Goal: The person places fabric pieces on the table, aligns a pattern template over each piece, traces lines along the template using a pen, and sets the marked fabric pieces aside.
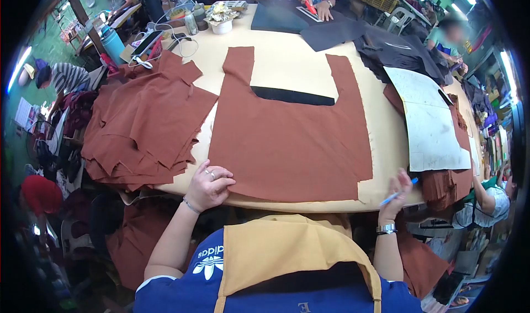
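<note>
1. Left hand (210,187): fingers curled together at the cloth's lower left corner. Their undersides are hidden, so I cannot tell whether they pinch it.
2. Right hand (398,191): closed on one blue pen (398,191), off the cloth's lower right corner; the fingers partly cover the pen. One watch (386,228) on this wrist.
3. Cloth (292,147): one rust piece, flat on the table (287,64) between and beyond the hands, with two straps pointing away from the person. Whether more layers lie beneath cannot be made out.
4. Dark strip (292,95): one, showing in the gap between the straps, at the gap's near edge.
5. Rust stacks: two. The left stack (149,120) is ragged, its pieces too overlapped to count; the right stack (450,189) is mostly hidden under one pale pattern (433,122).
6. Far side: one co-worker, cut off by the top edge, with two hands (323,11) at a red tool (311,7) and a white ruler (309,14) on dark cloth (331,35).
7. Far left: one white bowl (222,27), its contents unclear, and one blue bottle (112,46).
</note>
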A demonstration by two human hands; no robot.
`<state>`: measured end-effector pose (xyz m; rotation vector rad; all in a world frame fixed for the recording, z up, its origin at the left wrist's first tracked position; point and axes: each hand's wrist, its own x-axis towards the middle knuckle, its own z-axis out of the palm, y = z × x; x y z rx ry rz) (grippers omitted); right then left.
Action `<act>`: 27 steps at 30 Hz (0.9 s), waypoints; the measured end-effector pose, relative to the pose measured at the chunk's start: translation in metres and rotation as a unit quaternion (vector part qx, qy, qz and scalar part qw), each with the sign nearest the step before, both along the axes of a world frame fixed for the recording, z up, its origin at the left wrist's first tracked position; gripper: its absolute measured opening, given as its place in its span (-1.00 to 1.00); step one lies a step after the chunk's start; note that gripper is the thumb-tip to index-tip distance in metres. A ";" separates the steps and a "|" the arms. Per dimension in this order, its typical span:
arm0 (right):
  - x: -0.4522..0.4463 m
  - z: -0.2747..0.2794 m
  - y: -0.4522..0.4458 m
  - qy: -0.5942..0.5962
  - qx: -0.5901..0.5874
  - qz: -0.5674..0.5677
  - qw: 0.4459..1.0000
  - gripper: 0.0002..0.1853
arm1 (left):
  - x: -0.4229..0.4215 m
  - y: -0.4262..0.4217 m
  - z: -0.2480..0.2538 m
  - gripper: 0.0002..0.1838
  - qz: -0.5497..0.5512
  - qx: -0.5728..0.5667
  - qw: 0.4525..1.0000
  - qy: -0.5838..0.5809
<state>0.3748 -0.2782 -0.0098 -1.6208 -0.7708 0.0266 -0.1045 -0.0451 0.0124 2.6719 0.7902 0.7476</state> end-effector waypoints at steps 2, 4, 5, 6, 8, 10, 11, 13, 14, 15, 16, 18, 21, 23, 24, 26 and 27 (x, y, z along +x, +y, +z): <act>0.026 -0.002 -0.010 0.213 0.218 -0.049 0.951 -0.50 | 0.000 0.000 -0.001 -0.74 0.001 0.004 1.000 0.001; 0.026 0.006 -0.009 0.208 0.153 -0.140 0.956 -0.41 | 0.001 0.001 0.000 -0.80 0.003 0.014 1.000 0.004; 0.026 0.011 -0.010 0.205 0.120 -0.186 0.953 -0.36 | 0.001 0.001 0.000 -0.81 0.000 0.008 1.000 0.005; 0.029 0.015 -0.008 0.219 0.129 -0.178 0.951 -0.32 | 0.001 0.001 0.001 -0.82 -0.002 0.003 1.000 0.007; 0.033 0.021 0.000 0.251 0.146 -0.159 0.944 -0.25 | 0.002 0.000 0.005 -0.78 -0.004 -0.007 1.000 0.006; 0.036 0.033 0.011 0.282 0.163 -0.150 0.934 -0.20 | 0.002 -0.002 0.010 -0.67 -0.004 -0.016 1.000 0.004; 0.037 0.037 0.017 0.298 0.173 -0.146 0.927 -0.18 | 0.000 -0.002 0.009 -0.61 -0.005 -0.020 1.000 0.003; 0.046 0.040 0.025 0.315 0.175 -0.158 0.919 -0.20 | -0.002 0.000 0.005 -0.48 -0.008 -0.024 1.000 0.001; 0.051 0.041 0.028 0.323 0.178 -0.164 0.915 -0.20 | -0.001 -0.001 0.005 -0.48 -0.008 -0.028 1.000 -0.009; 0.055 0.044 0.030 0.321 0.188 -0.158 0.915 -0.22 | -0.002 -0.001 0.005 -0.49 -0.007 -0.032 0.999 -0.009; 0.059 0.048 0.031 0.318 0.199 -0.152 0.914 -0.24 | -0.002 0.000 0.005 -0.50 -0.007 -0.035 0.999 -0.009; 0.062 0.061 0.038 0.305 0.223 -0.170 0.910 -0.36 | -0.001 0.000 0.005 -0.54 -0.005 -0.041 0.999 -0.007; 0.106 0.067 0.042 0.311 0.236 -0.156 0.907 -0.39 | 0.000 0.000 0.004 -0.56 -0.001 -0.046 0.999 -0.012; 0.126 0.088 0.052 0.333 0.250 -0.128 0.900 -0.49 | 0.000 0.000 0.005 -0.60 0.002 -0.042 0.999 -0.014; 0.150 0.088 0.053 0.304 0.244 -0.108 0.915 -0.53 | 0.000 -0.001 0.004 -0.61 0.004 -0.039 0.999 -0.016; 0.164 0.107 0.069 0.244 0.252 -0.076 0.933 -0.54 | 0.000 0.000 0.004 -0.64 0.009 -0.036 0.999 -0.019; 0.154 0.134 0.081 0.214 0.265 -0.064 0.938 -0.51 | 0.001 0.000 0.004 -0.65 0.010 -0.036 0.999 -0.018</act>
